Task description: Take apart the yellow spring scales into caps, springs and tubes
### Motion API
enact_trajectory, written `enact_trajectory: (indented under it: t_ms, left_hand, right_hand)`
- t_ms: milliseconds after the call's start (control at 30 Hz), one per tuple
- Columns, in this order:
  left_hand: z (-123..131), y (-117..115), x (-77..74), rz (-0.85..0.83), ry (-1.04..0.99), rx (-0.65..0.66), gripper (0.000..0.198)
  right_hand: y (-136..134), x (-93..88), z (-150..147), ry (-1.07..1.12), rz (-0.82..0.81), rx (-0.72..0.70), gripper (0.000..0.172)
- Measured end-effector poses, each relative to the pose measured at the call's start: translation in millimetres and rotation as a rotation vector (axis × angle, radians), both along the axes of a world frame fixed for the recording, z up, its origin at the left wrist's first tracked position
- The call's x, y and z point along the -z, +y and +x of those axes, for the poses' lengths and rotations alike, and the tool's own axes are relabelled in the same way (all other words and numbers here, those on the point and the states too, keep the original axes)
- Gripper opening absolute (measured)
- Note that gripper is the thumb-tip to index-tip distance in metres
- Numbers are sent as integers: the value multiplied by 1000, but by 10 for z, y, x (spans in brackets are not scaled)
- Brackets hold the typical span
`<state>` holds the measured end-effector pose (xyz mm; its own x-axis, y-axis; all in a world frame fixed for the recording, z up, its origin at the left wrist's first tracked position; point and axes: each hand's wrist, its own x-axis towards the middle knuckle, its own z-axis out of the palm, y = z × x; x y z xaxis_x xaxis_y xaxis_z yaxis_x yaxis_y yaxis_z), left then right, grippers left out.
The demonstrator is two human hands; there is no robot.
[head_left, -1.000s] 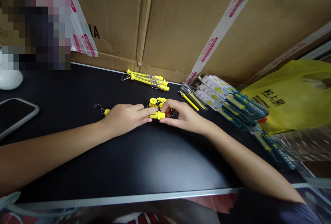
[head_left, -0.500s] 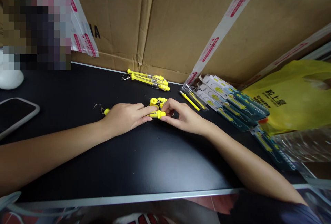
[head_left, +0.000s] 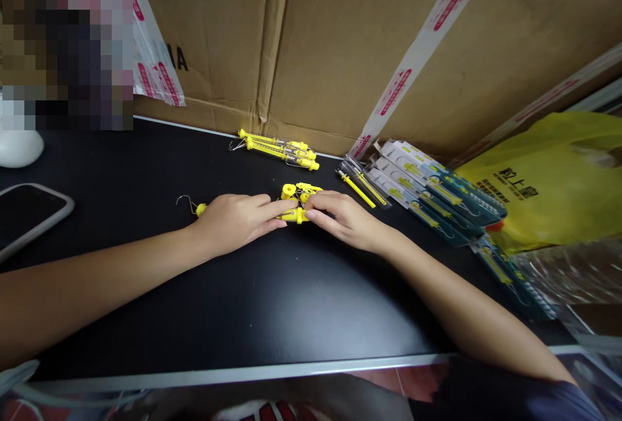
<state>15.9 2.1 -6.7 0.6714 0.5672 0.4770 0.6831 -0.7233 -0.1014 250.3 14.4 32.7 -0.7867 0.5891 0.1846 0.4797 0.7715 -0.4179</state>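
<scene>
My left hand (head_left: 238, 219) lies on the black table (head_left: 272, 304), fingers closed over a yellow spring scale (head_left: 294, 216) whose wire hook (head_left: 187, 201) sticks out to the left. My right hand (head_left: 346, 217) meets it from the right, fingertips pinching the scale's right end. Just behind the fingers sit a few small yellow plastic parts (head_left: 297, 191).
Finished yellow scales (head_left: 279, 147) lie by the cardboard boxes (head_left: 335, 45) at the back. Packaged scales (head_left: 427, 194) fan out at right beside a yellow plastic bag (head_left: 554, 181). A phone (head_left: 26, 214) and a white object (head_left: 19, 147) sit at far left.
My right hand has flattened and lowered slightly over the scale's end, covering more of it. My left hand has stayed still.
</scene>
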Motion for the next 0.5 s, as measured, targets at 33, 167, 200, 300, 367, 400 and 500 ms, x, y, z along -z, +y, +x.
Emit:
enact_trajectory:
  t_ms: [33, 167, 200, 300, 367, 400, 500]
  left_hand:
    - [1, 1, -2, -3, -1, 1, 36]
    - [-5, -4, -2, -10, 0, -3, 37]
    - [-7, -6, 1, -9, 0, -6, 37]
    - [-12, -6, 10, 3, -4, -6, 36]
    - [-11, -2, 13, 10, -7, -2, 36]
    - [-10, 1, 14, 12, -7, 0, 36]
    - [-5, 8, 13, 11, -4, 1, 37]
  right_hand:
    - [0, 3, 0, 3, 0, -3, 26]
    - [-24, 3, 7, 71, -63, 44, 18]
    - [-31, 4, 10, 89, -84, 58, 18]
    - [-40, 11, 19, 113, -119, 79, 18]
    - [-39, 16, 21, 115, -121, 84, 21]
    - [-37, 16, 21, 110, -119, 85, 24]
    - [-29, 6, 12, 70, -81, 85, 26]
